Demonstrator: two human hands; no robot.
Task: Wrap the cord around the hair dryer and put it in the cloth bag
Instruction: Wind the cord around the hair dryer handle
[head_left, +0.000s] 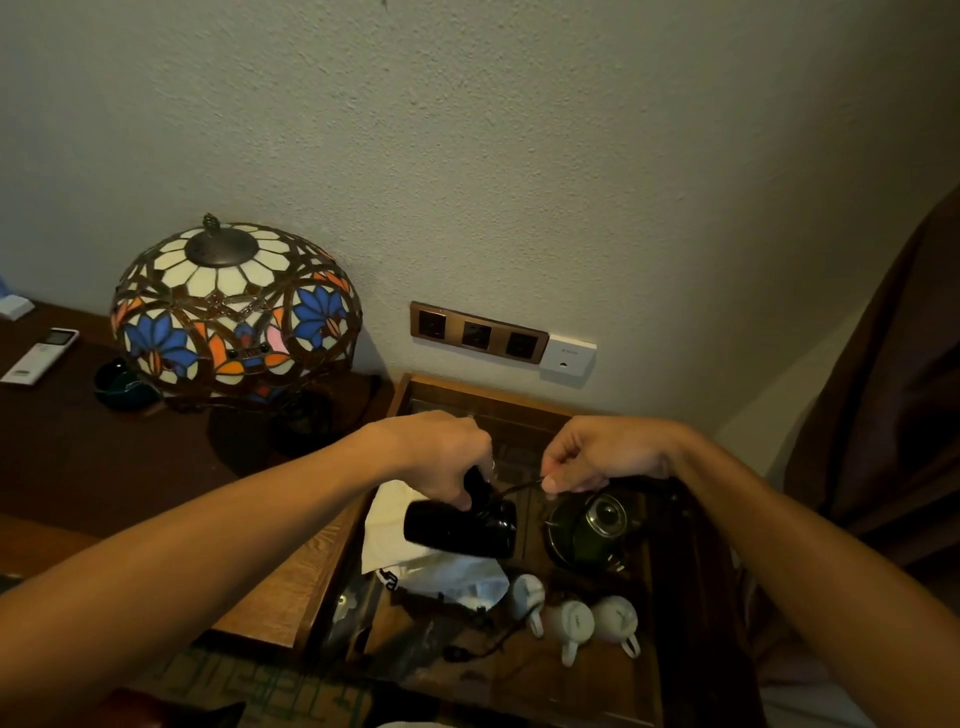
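Note:
A black hair dryer hangs above the wooden tray, barrel pointing left. My left hand grips its handle from above. A thin black cord runs from the dryer's handle to my right hand, which pinches it between thumb and fingers, pulled taut. More cord trails down onto the tray with a dark plug end. The white cloth bag lies crumpled under the dryer, with black lettering on its lower part.
A dark green teapot sits right of the dryer; three white cups lie below it. The wooden tray has raised edges. A stained-glass lamp, a remote and wall sockets lie behind.

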